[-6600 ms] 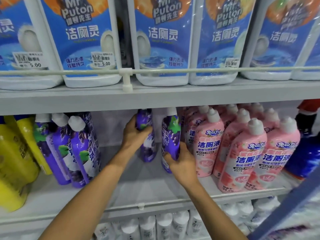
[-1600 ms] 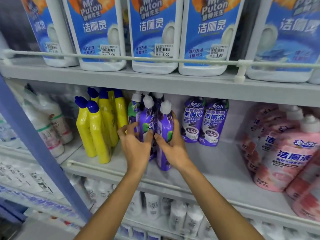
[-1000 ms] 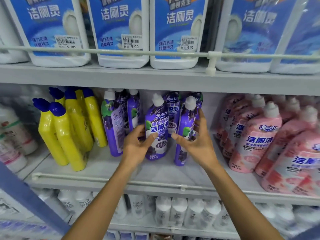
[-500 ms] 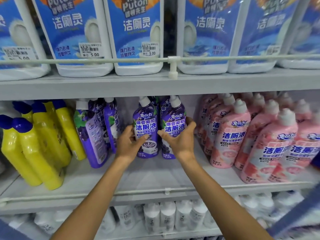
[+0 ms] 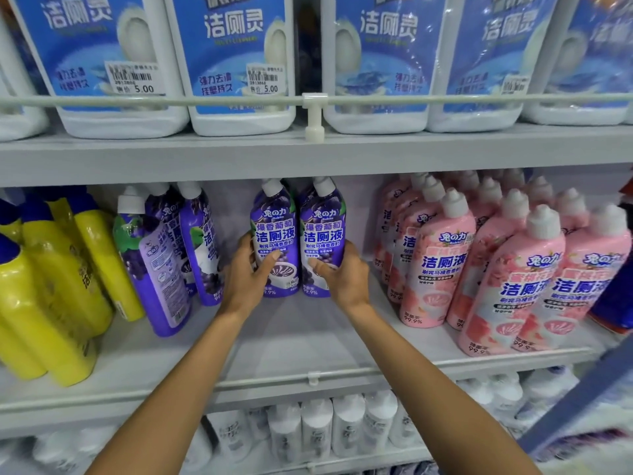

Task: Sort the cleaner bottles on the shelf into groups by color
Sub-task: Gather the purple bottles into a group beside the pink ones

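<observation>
— What are the hands on?

— The left hand (image 5: pixel 245 279) grips the left purple bottle (image 5: pixel 275 234), thumb across the label and fingers wrapped round its nine o'clock side. The right hand (image 5: pixel 346 282) clasps the right purple bottle (image 5: pixel 322 231) the same way from three o'clock.

— How do those two stand?

— Upright, labels forward, flank touching flank, near the middle of the shelf (image 5: pixel 291 344). I cannot tell whether their bases rest on the board or sit just off it.

— And the other colours?

— At nine o'clock of the pair, across a gap, stands a cluster of other purple bottles (image 5: pixel 154 262), turned various ways. Further toward nine are the yellow bottles (image 5: pixel 61 286) with blue caps. At three o'clock the pink bottles (image 5: pixel 479 262) crowd together in rows.

— Above and below?

— At twelve, white jugs (image 5: pixel 239 63) with blue labels stand behind a rail (image 5: pixel 205 101). At six, small white bottles (image 5: pixel 315 430) fill the lower tier.
</observation>
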{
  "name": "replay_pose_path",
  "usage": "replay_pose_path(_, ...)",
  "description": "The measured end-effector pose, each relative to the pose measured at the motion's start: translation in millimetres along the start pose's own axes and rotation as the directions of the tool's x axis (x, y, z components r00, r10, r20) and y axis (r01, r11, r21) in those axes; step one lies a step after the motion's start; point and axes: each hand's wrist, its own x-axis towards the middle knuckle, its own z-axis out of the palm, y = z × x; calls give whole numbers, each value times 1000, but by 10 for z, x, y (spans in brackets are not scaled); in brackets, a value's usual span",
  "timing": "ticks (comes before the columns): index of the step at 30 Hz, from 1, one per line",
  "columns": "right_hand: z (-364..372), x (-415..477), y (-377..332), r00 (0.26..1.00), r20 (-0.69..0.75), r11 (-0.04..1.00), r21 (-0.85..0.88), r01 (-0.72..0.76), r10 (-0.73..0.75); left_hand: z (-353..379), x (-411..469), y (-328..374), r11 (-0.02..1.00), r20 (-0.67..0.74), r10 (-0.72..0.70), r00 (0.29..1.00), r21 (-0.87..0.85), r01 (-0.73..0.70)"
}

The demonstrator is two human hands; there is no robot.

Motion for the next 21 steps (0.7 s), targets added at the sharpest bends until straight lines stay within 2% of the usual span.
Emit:
replay_pose_path(6, 55, 60, -10, 1000, -2, 999, 30, 23, -23, 54, 19, 7, 1000, -36, -6, 999, -7, 6)
replay_pose_path(21, 40, 155, 80, 997, 45, 996, 56, 65, -67, 23, 28, -12, 999, -10, -29, 1000, -16, 29)
